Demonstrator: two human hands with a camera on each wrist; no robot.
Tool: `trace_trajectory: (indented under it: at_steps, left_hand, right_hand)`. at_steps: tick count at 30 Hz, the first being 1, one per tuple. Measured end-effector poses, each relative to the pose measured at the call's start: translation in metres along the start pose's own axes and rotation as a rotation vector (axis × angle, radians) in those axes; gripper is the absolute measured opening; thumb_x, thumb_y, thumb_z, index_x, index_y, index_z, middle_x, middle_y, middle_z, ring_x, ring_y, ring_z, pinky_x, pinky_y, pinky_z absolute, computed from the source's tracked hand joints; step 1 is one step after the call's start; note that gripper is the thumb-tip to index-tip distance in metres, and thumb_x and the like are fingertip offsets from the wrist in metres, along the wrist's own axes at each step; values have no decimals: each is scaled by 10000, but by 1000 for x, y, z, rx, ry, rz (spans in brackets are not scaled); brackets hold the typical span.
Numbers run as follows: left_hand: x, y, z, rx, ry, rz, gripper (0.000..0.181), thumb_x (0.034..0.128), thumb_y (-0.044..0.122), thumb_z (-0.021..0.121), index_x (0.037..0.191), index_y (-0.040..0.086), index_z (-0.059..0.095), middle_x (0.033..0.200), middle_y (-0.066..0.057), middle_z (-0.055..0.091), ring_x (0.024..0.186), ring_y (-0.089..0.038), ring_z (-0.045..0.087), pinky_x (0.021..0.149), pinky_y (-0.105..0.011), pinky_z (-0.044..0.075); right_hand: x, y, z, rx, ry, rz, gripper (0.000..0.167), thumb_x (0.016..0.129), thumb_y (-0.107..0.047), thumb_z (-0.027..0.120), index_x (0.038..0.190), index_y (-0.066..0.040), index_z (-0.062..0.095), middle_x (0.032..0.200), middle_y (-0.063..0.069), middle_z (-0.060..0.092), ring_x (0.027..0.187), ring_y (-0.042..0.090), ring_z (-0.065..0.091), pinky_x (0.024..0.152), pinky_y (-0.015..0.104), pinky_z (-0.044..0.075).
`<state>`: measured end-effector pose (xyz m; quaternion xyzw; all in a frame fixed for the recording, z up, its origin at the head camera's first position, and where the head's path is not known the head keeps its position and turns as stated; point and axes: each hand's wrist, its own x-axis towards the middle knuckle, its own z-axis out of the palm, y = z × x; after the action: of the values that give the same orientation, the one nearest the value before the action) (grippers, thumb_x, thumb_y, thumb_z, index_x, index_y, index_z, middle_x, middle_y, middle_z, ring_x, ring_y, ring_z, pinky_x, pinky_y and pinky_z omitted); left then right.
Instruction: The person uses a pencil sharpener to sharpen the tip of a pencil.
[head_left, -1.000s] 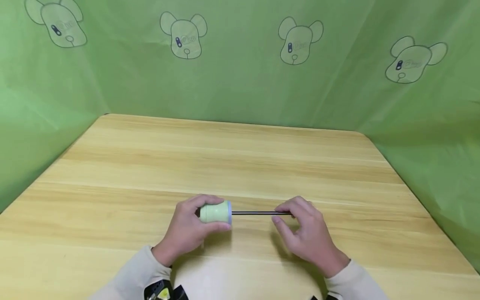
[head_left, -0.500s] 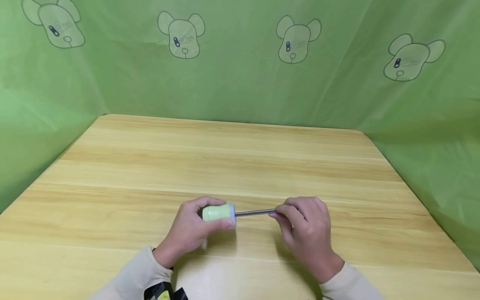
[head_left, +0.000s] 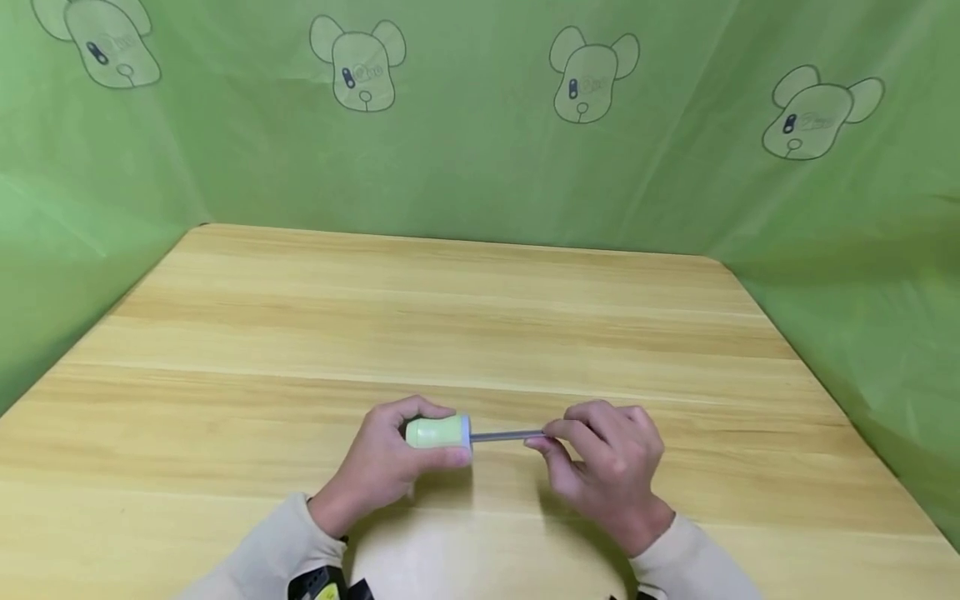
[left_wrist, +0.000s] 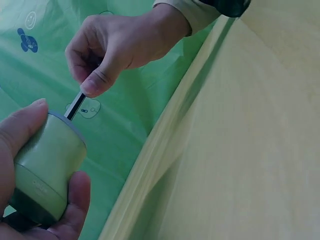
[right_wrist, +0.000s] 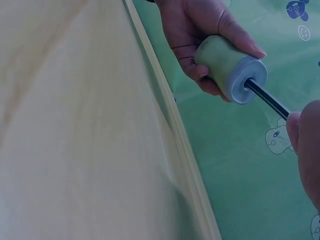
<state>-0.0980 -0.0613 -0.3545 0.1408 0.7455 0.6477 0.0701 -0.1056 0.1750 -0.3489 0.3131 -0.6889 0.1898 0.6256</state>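
- Being gripped by the left hand (head_left: pixel 377 464), the green cylinder (head_left: pixel 435 431) is being held above the table (head_left: pixel 480 325).
- By the right hand (head_left: pixel 606 471), the dark rod (head_left: pixel 505 435), running into the cylinder's blue end (right_wrist: pixel 240 89), is being pinched.
- Snapping is probably being risked by any sideways bend; slipping, by a loose left grip.

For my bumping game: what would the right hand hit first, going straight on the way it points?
Most likely the handle, at its blue rim: the right hand points along the rod towards it, though depth is unclear.
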Motion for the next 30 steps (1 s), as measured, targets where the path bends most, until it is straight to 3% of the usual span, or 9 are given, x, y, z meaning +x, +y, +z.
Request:
trace_trajectory:
  at_steps: [9,13,15,19,20,22,25,28,30]
  left_hand:
    - [-1,-1,2,64,16,60,418,720,167,863,1074,31,687,895,-99,632,675,-205,577,504,-296,541]
    - [0,-3,2,119,34,119,411,712,186,870,1046,21,697,870,-88,651,651,-188,567,489,-286,526]
    - [1,-5,2,169,39,189,417,702,196,879,1032,10,704,876,-87,675,650,-173,565,494,-274,518]
    - [3,-8,5,352,18,420,433,679,233,888,1007,12,710,940,-85,707,749,-163,625,607,-237,547]
    - [3,-9,6,384,10,471,436,675,232,887,1004,10,707,960,-88,709,778,-163,636,639,-233,554]
    - [3,-9,7,427,5,508,441,669,240,887,1002,15,704,983,-89,708,817,-157,643,672,-222,555]
    - [4,-7,7,380,5,397,439,690,253,881,1015,21,700,958,-79,705,742,-146,614,595,-229,544]
    - [5,-4,6,285,26,224,438,720,273,867,1039,27,697,891,-66,686,671,-143,564,516,-252,510]
    - [6,-3,5,240,28,143,435,740,280,852,1060,32,694,858,-60,664,657,-157,552,500,-268,504]
  right_hand:
    - [-5,1,-5,-55,-195,41,541,952,-504,552,552,-142,597,556,-49,421,387,62,291,386,200,209]
    - [-5,0,-9,-46,-359,134,491,893,-537,604,565,-172,584,565,-79,401,400,24,228,366,143,137]
    - [-1,-2,-13,10,-548,306,397,826,-481,708,566,-209,581,564,-114,407,411,12,259,364,167,183]
    - [13,-2,-21,149,-1005,815,326,763,-347,808,583,-215,569,536,-115,458,455,56,390,375,238,268]
    - [16,-1,-21,161,-1083,908,325,784,-332,799,591,-207,568,531,-106,465,465,78,400,383,245,279]
    - [18,1,-21,182,-1161,983,335,827,-330,764,602,-182,565,520,-73,468,480,101,411,387,235,279]
    - [13,1,-19,156,-1068,848,324,812,-327,782,603,-200,568,548,-95,463,492,85,414,395,223,294]
    - [4,0,-15,87,-829,543,344,849,-397,735,617,-175,612,591,-83,511,529,105,482,518,330,485]
    - [-1,0,-11,34,-663,358,413,896,-454,646,632,-137,632,624,-56,545,553,125,515,628,391,534]
